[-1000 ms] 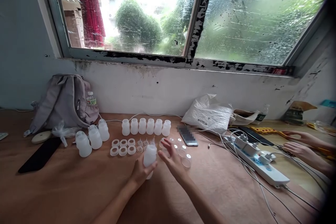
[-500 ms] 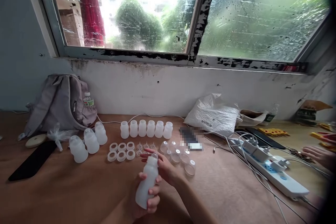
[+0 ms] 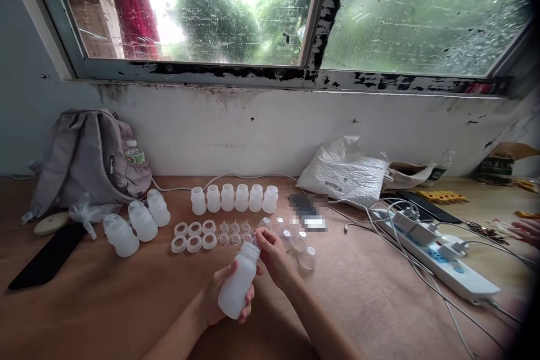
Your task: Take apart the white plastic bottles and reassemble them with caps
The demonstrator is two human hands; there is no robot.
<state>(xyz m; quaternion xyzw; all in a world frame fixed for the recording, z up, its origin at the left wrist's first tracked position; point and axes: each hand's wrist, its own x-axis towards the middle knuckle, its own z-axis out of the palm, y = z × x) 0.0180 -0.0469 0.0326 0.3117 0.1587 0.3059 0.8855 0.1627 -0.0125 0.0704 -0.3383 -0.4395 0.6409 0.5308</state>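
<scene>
My left hand is wrapped round a frosted baby bottle, tilted with its mouth up and to the right. At the mouth, the fingers of my right hand pinch a clear bottle nipple, partly hidden by the fingers. Beyond the bottle lie several white collar rings in two rows and several clear nipples beside them. Clear domed caps lie to the right of my right hand. Several open bottles stand in a row at the back.
Three capped bottles stand on the left, near a backpack and a black flat piece. A power strip with cables lies on the right. A silvery packet rests by the wall. Another person's hand shows at the right edge.
My right hand has gone from open fingers behind the bottle top to a pinch at its mouth. The bottle has shifted slightly, and the view has tilted down.
</scene>
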